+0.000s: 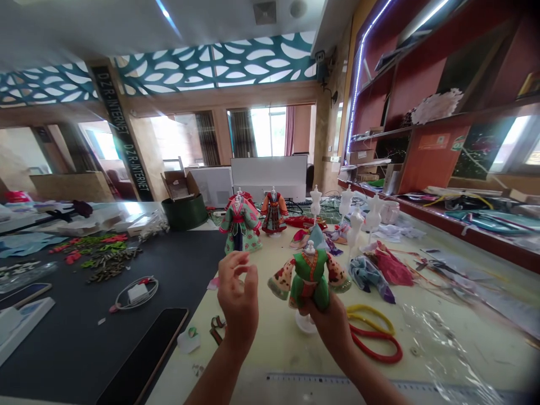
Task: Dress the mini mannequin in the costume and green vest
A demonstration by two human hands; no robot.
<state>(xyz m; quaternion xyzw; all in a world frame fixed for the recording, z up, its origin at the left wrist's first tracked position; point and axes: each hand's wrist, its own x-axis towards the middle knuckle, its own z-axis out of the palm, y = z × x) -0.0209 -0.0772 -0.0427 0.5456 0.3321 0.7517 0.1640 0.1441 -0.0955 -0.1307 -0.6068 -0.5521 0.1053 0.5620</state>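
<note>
My right hand (331, 323) grips the lower part of a small white mannequin dressed in a green costume (311, 281) with wide, patterned sleeves and an orange-trimmed collar. The mannequin's round clear base (305, 322) shows below my fingers. To its left, my left hand (238, 295) is raised above the table with its fingers loosely curled, a gap between thumb and fingers, and nothing visible in them. Just behind that hand stands a mannequin in a pink and green robe (240, 222). Farther back is one in an orange and dark robe (274, 211).
Bare white mannequins (355, 230) stand at the back right near crumpled fabric pieces (390, 264). Yellow and red cord loops (375, 340) lie right of my hand, above a ruler (312, 379). A phone (145, 354) and white cable (137, 292) rest on the dark mat (181, 270).
</note>
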